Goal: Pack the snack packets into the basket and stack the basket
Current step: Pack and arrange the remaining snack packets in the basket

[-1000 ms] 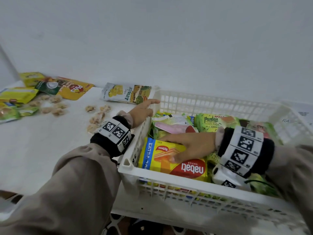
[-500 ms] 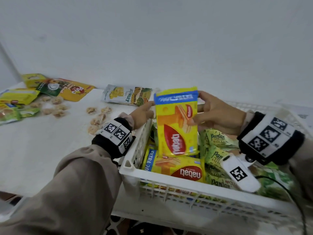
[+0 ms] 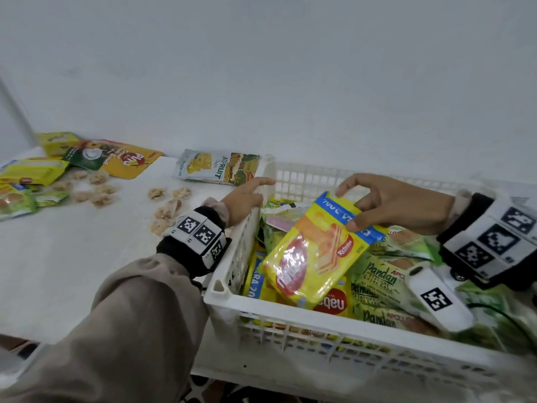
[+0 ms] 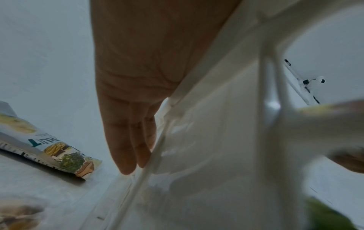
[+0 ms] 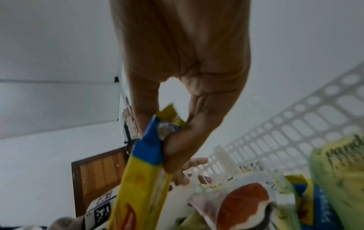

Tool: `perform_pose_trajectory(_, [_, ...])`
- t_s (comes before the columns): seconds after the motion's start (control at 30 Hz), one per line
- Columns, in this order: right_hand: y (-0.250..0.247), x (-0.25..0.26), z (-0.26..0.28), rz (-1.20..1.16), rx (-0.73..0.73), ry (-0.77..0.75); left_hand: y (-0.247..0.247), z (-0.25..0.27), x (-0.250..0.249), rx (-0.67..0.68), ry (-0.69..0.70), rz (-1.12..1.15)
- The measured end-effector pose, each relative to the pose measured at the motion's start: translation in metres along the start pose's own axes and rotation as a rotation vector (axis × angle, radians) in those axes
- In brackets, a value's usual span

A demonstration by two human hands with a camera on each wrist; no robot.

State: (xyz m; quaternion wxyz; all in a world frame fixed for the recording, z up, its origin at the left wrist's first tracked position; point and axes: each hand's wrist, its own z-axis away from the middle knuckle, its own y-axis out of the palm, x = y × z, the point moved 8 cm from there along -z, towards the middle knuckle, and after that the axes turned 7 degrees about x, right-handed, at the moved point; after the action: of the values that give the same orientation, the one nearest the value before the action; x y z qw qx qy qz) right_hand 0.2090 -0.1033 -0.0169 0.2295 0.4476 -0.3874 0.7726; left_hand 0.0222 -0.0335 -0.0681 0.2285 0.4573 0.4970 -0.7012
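Both hands show overhead: right hand [image 3: 398,203] pinches wafer packet [image 3: 315,251]; left hand [image 3: 245,199] lies flat on basket [image 3: 247,237].

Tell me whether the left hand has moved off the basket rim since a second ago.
No. The left hand still rests on the white basket at its left rim, beside the jackfruit packet.

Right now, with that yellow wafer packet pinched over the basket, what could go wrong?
The right hand pinches the yellow wafer packet only at its blue end, so it might slip and land crooked. The white plastic basket looks nearly full, so packets may ride above the rim and hinder stacking. The left hand only rests on the basket's rim, so the basket could shift.
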Motion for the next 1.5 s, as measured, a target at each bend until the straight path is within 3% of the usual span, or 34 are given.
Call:
perform_pose_trajectory(0.13, [0.019,-0.013,0.004,-0.050,0.146,0.062,0.000,-0.001,0.001,0.011,-0.002,0.000])
perform_pose_trajectory(0.23, [0.053,-0.034,0.003,0.079,0.394,0.200,0.000,-0.001,0.000,0.006,-0.007,-0.017])
perform_pose_trajectory(0.33, [0.065,-0.048,0.003,0.235,0.484,0.297,0.000,0.000,-0.001,0.002,-0.001,-0.027])
perform_pose_trajectory(0.53, [0.064,-0.041,0.000,0.656,0.467,0.339,0.000,0.000,-0.001,-0.002,-0.003,-0.037])
perform_pose_trajectory(0.6, [0.052,-0.010,-0.010,0.806,0.325,0.184,0.000,0.000,-0.001,-0.003,-0.002,-0.038])
perform_pose_trajectory(0.7, [0.028,0.027,-0.033,0.776,0.035,-0.015,0.001,0.000,-0.001,0.001,-0.007,-0.040])
perform_pose_trajectory(0.73, [0.027,0.027,-0.042,0.783,0.023,-0.018,0.000,0.001,-0.001,-0.002,-0.012,-0.039])
perform_pose_trajectory(0.83, [0.047,0.002,-0.066,0.923,0.221,0.050,0.001,0.002,-0.001,0.004,-0.023,-0.032])
perform_pose_trajectory(0.9, [0.055,-0.006,-0.073,0.969,0.277,0.075,0.000,0.003,-0.001,0.004,-0.022,-0.027])
perform_pose_trajectory(1.13, [0.049,0.004,-0.078,1.093,0.165,0.035,0.001,0.003,-0.004,0.006,-0.001,-0.018])
perform_pose_trajectory(1.33, [0.045,0.015,-0.070,0.963,0.160,-0.053,0.001,0.004,-0.004,0.011,-0.004,-0.023])
perform_pose_trajectory(1.5, [0.017,0.027,-0.069,0.933,0.040,-0.019,0.004,0.006,-0.006,0.020,-0.011,0.003])
